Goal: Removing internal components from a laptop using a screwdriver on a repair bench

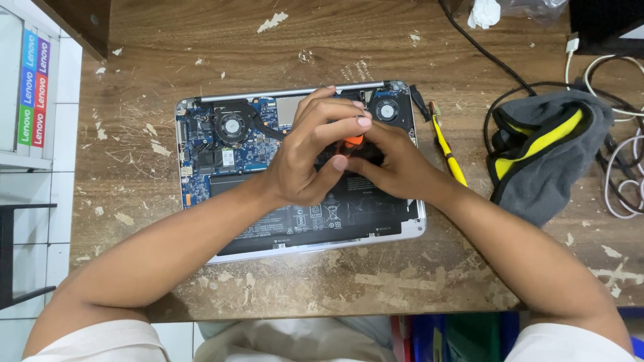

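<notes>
I am working over the open laptop [201, 144] lying bottom-up in the middle of the table [402, 281], both hands meeting above its black battery [282, 224]. My left hand [305, 157] is curling over the top, fingers pressed together around the orange handle of a small tool [353, 141], and my right hand [396, 167] is pinching the same tool lower down, steadying it; its tip is hidden under my fingers, so I cannot tell exactly what it is sitting on. Because I am covering the contact point, the tip may be slipping off and scratching the blue board [201, 161] or jabbing the battery, which I judge the worst outcome. Leaning too hard could also be stripping a screw head. The fans [232, 125] are sitting exposed near the far edge, and the yellow tool [448, 151] just right of the laptop could get knocked by my right forearm
</notes>
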